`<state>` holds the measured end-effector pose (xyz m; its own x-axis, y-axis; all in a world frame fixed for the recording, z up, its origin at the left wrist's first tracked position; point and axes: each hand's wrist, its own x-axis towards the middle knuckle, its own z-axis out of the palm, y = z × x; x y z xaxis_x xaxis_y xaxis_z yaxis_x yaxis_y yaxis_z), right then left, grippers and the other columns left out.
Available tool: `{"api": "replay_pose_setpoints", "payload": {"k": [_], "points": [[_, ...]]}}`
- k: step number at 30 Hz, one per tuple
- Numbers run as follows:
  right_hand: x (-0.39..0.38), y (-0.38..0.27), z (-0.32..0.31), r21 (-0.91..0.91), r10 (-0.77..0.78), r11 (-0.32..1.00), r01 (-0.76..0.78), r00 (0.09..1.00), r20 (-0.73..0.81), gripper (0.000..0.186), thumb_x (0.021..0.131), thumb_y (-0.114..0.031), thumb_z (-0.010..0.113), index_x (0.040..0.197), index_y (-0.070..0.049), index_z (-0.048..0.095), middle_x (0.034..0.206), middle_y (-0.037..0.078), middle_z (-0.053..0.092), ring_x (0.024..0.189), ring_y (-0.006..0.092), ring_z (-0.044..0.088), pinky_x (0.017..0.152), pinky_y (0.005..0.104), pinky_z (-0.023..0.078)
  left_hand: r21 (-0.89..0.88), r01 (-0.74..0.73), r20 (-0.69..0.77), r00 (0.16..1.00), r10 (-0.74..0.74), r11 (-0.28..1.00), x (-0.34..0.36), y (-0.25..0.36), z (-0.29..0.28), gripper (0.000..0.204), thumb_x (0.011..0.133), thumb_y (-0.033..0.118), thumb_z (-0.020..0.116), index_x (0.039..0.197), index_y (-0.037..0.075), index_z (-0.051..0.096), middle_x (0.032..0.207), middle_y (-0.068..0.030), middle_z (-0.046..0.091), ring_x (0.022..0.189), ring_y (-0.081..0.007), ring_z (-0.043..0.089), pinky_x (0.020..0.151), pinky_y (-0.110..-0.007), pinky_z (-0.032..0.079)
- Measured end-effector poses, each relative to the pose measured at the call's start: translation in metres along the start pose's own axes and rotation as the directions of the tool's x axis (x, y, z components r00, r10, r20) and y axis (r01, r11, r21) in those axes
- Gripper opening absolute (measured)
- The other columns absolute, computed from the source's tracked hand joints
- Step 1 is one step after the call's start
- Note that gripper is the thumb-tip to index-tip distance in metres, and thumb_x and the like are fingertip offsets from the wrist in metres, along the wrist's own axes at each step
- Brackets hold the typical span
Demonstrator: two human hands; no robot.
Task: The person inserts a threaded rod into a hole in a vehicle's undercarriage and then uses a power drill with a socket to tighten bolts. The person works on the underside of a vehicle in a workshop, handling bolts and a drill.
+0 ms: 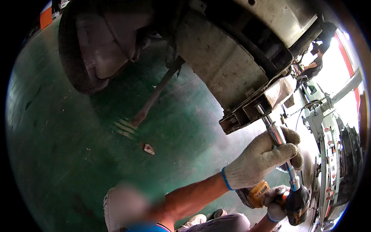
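One scuffed green floor (69,147) spreads beneath the vehicle (222,62) and power tool (297,205).

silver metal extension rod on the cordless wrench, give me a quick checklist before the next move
1. White-gloved left hand closed around the long silver metal extension rod: ok
2. Gloved right hand gripping the black-and-yellow cordless wrench: ok
3. Rod joined to the wrench: ok
4. Rod's far end at the rusty, open-ended steel box section: ok
5. Rod's tip properly seated: cannot tell, contact too small to make out
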<state>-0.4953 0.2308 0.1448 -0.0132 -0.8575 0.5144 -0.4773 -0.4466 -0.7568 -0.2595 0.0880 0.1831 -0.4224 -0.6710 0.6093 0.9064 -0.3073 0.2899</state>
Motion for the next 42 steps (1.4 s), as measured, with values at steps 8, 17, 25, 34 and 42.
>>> {"api": "replay_pose_setpoints", "payload": {"k": [8,17,25,34,42], "points": [[0.015,-0.010,0.028,0.419,0.073,0.906,-0.056,0.997,-0.024,0.046,0.074,-0.025,0.085,0.103,-0.001,0.058,0.081,0.017,0.065,0.051,0.0217,0.059,0.047,0.0329,0.049,0.167,0.016,-0.037,0.999,-0.010,0.986,0.006,0.003,-0.001,0.030,0.100,0.021,0.059,0.121,0.001,0.051,0.098,-0.0127,0.067,0.095,-0.0176,0.066,0.084,-0.031,0.052],[0.019,-0.017,0.028,0.205,0.061,0.977,-0.061,0.998,0.006,0.015,0.076,-0.009,0.068,0.073,-0.001,0.055,0.061,0.014,0.060,0.051,0.0242,0.060,0.048,0.0344,0.051,0.198,0.082,-0.093,0.994,-0.065,0.977,0.004,0.011,0.003,0.035,0.099,0.027,0.060,0.122,0.001,0.051,0.098,-0.0106,0.067,0.096,-0.0176,0.066,0.079,-0.030,0.052],[0.013,-0.013,0.018,0.005,0.057,0.998,-0.057,0.998,-0.002,0.019,0.061,0.004,0.067,0.073,-0.007,0.057,0.067,0.006,0.063,0.060,0.0232,0.063,0.062,0.0351,0.052,0.138,0.006,-0.087,0.996,0.006,0.990,0.001,0.009,0.004,0.029,0.098,0.024,0.062,0.114,0.003,0.053,0.093,-0.0108,0.066,0.090,-0.0172,0.066,0.080,-0.033,0.052],[0.014,-0.003,0.026,0.221,0.053,0.975,-0.038,0.997,-0.061,0.041,0.071,-0.016,0.085,0.099,0.001,0.059,0.079,0.014,0.065,0.054,0.0182,0.060,0.046,0.0279,0.048,0.162,0.042,-0.147,0.989,-0.018,0.986,0.001,0.011,0.010,0.035,0.098,0.029,0.061,0.118,0.003,0.049,0.093,-0.0077,0.067,0.091,-0.0140,0.064,0.078,-0.031,0.050],[0.012,-0.006,0.030,0.438,0.151,0.891,-0.121,0.988,-0.032,0.057,0.066,-0.020,0.089,0.109,0.002,0.058,0.089,0.020,0.068,0.056,0.0211,0.062,0.047,0.0288,0.049,0.084,0.011,-0.108,0.994,-0.001,0.996,0.001,-0.004,0.001,0.033,0.101,0.020,0.058,0.128,0.007,0.045,0.103,-0.0126,0.067,0.098,-0.0205,0.066,0.084,-0.036,0.053]]}}
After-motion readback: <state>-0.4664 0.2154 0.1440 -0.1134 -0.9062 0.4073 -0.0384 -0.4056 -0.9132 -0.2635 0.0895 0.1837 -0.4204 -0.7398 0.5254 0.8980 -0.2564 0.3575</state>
